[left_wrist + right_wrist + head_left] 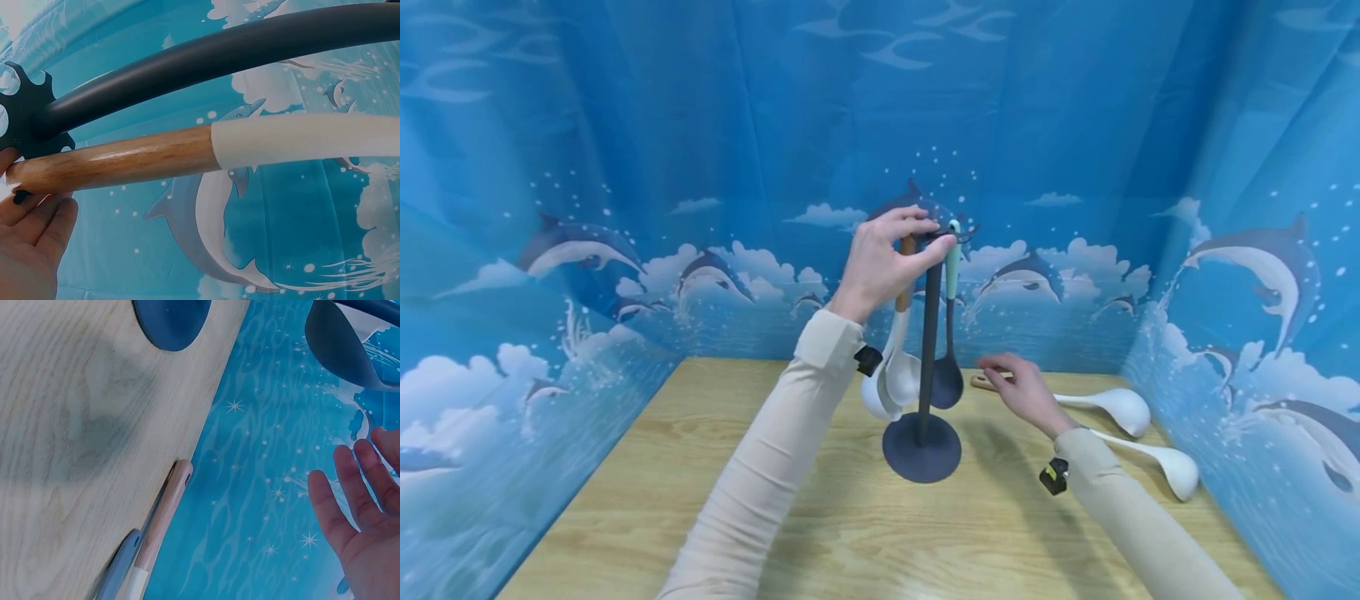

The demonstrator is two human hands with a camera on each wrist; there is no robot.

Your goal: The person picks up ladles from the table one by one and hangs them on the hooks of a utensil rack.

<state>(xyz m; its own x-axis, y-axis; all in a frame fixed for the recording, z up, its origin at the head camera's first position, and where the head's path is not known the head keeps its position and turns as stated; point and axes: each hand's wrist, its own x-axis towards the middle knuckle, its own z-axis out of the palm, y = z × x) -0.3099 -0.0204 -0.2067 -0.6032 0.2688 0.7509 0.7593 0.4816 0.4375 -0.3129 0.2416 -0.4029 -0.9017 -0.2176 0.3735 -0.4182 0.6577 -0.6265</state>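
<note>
A dark utensil stand (931,350) stands upright on a round base. My left hand (883,262) grips it at the top, thumb and fingers about the notched hook disc (25,112). Close to those fingers is the wooden handle (119,161) of a hanging white ladle (904,379), with another white utensil (874,396) behind it. On the stand's right side hangs a dark ladle (947,385) with a green handle. My right hand (1022,396) is held out with fingers spread and nothing in them, above the wooden handle (164,512) of a white ladle on the table.
Two white ladles lie on the table's right side, one bowl (1127,412) behind the other (1178,473). The second handle (119,565) is grey-blue. A blue dolphin-print curtain (760,167) encloses the wooden table (685,500) at back and sides.
</note>
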